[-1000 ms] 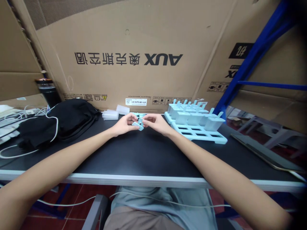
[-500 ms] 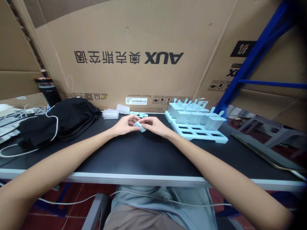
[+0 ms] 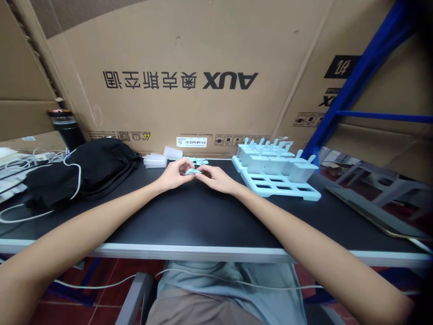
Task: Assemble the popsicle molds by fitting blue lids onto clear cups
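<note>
I see a pale-blue rack (image 3: pixel 286 193) lying flat, presumably for stability. Left of it, the left hand (image 3: pixel 174 175) and right hand (image 3: pixel 216 178) meet, fingers (image 3: pixel 205 169) nearly closed, pinching a small blue piece (image 3: pixel 192 171), likely sharing it for steadier control.

piece (image 3: pixel 192 171): pale blue | rack (image 3: pixel 311 195): pale blue | tabletop (image 3: pixel 189 221): black | carton (image 3: pixel 162 45): brown, black lettering

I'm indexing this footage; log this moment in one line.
left hand: holding blue piece | right hand: holding same piece | rack: at right, bearing moulds
</note>
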The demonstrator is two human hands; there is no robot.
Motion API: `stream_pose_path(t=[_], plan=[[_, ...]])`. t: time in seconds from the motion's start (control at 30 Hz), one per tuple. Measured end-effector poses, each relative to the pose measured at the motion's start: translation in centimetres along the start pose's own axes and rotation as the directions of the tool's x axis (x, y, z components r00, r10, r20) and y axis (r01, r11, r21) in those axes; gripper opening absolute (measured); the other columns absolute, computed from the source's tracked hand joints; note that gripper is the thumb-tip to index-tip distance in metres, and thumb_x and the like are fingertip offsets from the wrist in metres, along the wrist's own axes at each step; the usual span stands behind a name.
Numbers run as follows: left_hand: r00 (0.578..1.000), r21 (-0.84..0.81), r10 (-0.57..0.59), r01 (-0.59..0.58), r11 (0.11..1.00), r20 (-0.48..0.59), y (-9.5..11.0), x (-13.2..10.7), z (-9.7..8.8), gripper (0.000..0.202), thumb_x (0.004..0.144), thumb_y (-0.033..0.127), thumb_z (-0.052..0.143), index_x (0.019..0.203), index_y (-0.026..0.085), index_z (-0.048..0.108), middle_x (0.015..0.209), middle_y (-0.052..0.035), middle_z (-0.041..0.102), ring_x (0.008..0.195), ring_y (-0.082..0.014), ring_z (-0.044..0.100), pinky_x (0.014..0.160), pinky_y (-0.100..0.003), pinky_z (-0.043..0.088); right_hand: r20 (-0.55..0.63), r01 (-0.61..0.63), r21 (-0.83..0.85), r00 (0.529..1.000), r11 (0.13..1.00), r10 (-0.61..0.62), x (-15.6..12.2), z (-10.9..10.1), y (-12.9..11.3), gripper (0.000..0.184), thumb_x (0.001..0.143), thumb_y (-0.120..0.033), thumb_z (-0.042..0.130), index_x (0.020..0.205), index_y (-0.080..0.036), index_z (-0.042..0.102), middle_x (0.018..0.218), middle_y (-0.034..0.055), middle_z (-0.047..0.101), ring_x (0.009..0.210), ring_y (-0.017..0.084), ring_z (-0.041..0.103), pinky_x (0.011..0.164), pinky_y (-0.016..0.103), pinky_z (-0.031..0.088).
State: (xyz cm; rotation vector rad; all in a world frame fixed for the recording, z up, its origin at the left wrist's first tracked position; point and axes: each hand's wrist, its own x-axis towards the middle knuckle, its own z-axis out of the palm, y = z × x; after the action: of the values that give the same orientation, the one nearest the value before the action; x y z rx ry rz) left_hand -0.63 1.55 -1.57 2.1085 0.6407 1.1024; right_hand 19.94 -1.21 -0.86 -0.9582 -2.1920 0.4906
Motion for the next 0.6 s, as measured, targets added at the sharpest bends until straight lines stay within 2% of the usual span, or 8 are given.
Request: stream_pose_path(t=[0.17,0.27,0.33,0.4,0.47,0.53,0.6], plan=[[0.998,0.144,0.044,-0.049,0.988,0.039,0.2,-0.2,0.0,0.021,0.076,0.022,0.064,0.08,0.019,0.044,0.072,0.0044,0.046,0.062,-0.0095,0.043,0.058,-0.022,0.035,-0.009,-0.015,0.02,1.0,1.0,0.016,-0.2,0.7,-0.5,0.043,0.09,-0.045,0.052,0.125,-0.02,0.047,0.08,0.0001,0.059,0.07,0.015,0.054,0.067,0.029,0.044],[0.989,0.254,0.103,-0.126,0.959,0.104,0.5,-0.2,0.1,0.025,0.072,0.019,0.065,0.074,0.019,0.04,0.077,0.0025,0.046,0.07,-0.0119,0.043,0.064,-0.024,0.036,0.011,0.032,0.04,0.999,0.999,-0.032,-0.3,1.2,-0.9,0.045,0.09,-0.042,0.053,0.129,-0.02,0.043,0.088,0.0017,0.061,0.073,0.015,0.056,0.069,0.03,0.045],[0.985,0.266,0.112,-0.145,0.953,0.134,0.7,-0.1,0.1,0.027,0.07,0.02,0.067,0.071,0.019,0.04,0.084,0.0,0.048,0.078,-0.0143,0.046,0.071,-0.026,0.039,0.012,0.06,0.047,0.998,0.997,-0.06,-0.4,1.3,-0.9,0.044,0.09,-0.041,0.053,0.128,-0.02,0.043,0.092,0.0029,0.062,0.075,0.016,0.057,0.07,0.03,0.045],[0.984,0.178,0.073,-0.103,0.979,0.164,0.7,0.0,-0.1,0.027,0.069,0.023,0.07,0.071,0.018,0.043,0.092,-0.0024,0.052,0.086,-0.0166,0.05,0.077,-0.029,0.041,0.004,0.068,0.04,0.998,0.997,-0.068,-0.4,1.2,-0.8,0.038,0.09,-0.04,0.053,0.122,-0.02,0.047,0.09,0.0027,0.062,0.073,0.015,0.056,0.069,0.029,0.045],[0.976,-0.003,0.009,-0.008,1.0,0.218,0.7,0.0,-0.5,0.023,0.07,0.025,0.071,0.077,0.017,0.051,0.099,-0.0038,0.057,0.093,-0.0186,0.054,0.082,-0.031,0.043,-0.021,0.064,0.014,0.998,0.998,-0.064,-0.4,1.0,-0.6,0.029,0.09,-0.039,0.052,0.111,-0.02,0.05,0.086,0.0018,0.062,0.07,0.014,0.055,0.067,0.028,0.043],[0.958,-0.199,-0.073,0.132,0.971,0.277,0.6,0.0,-1.0,0.026,0.072,0.027,0.071,0.093,0.017,0.059,0.103,-0.005,0.06,0.101,-0.0209,0.057,0.087,-0.034,0.045,-0.054,0.049,-0.014,0.997,0.999,-0.049,-0.3,0.7,-0.4,0.02,0.091,-0.038,0.05,0.101,-0.02,0.051,0.084,0.0015,0.062,0.068,0.014,0.054,0.066,0.028,0.041],[0.939,-0.331,-0.164,0.265,0.906,0.304,0.5,0.0,-1.4,0.035,0.075,0.03,0.071,0.107,0.018,0.061,0.107,-0.0069,0.062,0.107,-0.0231,0.058,0.091,-0.037,0.046,-0.067,0.031,-0.016,0.997,0.999,-0.032,-0.3,0.5,-0.3,0.016,0.092,-0.036,0.047,0.095,-0.021,0.049,0.084,0.0015,0.063,0.068,0.014,0.055,0.067,0.028,0.041]])
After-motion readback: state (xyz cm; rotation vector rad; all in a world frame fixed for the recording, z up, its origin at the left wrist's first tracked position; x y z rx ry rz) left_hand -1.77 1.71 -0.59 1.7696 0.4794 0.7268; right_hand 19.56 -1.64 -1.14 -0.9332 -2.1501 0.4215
